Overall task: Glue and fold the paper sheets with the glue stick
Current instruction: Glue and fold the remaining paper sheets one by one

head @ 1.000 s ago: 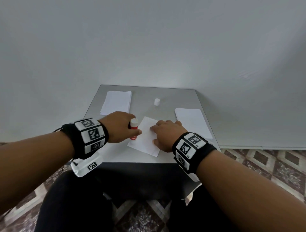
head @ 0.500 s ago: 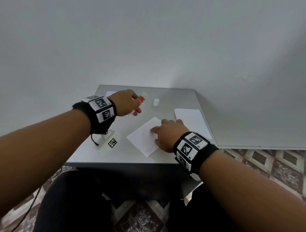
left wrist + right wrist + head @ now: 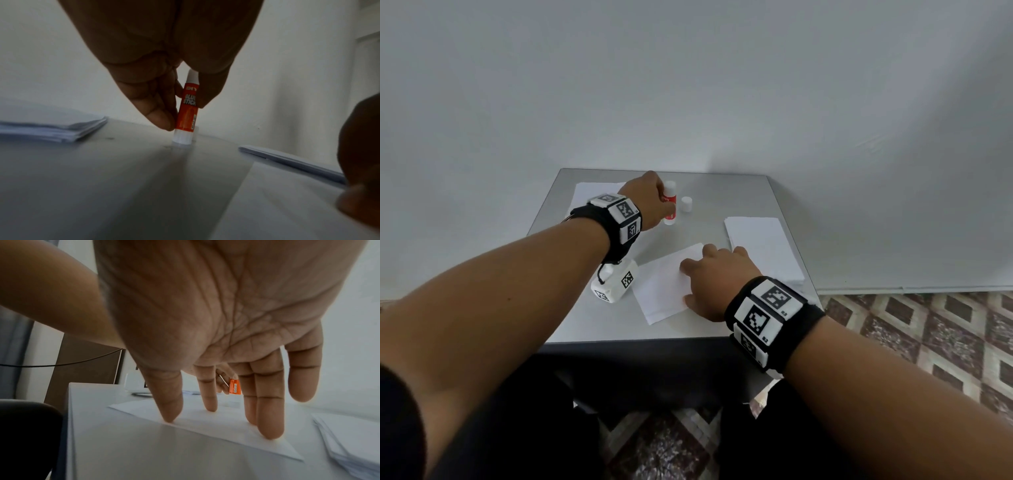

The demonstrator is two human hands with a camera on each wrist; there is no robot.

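Note:
A red and white glue stick [image 3: 669,204] stands upright on the grey table [image 3: 722,192] near its far edge, its base on the surface. My left hand [image 3: 650,202] holds it, fingers and thumb pinched on its barrel [image 3: 188,112]. Its white cap [image 3: 686,204] stands just to the right. A white paper sheet [image 3: 661,286] lies skewed near the front of the table. On it rests my right hand [image 3: 714,281], pressing it flat with straight fingertips [image 3: 269,433]. The glue stick [image 3: 235,387] shows small between those fingers.
A stack of white sheets [image 3: 763,246] lies at the table's right edge, another stack [image 3: 594,193] at the far left, partly behind my left wrist. A white tagged box [image 3: 616,282] on a cable hangs under my left wrist. Patterned floor tiles [image 3: 928,329] lie beyond.
My left hand carried the glue stick from beside the sheet to the far part of the table and stood it next to the cap. The right hand stayed on the sheet.

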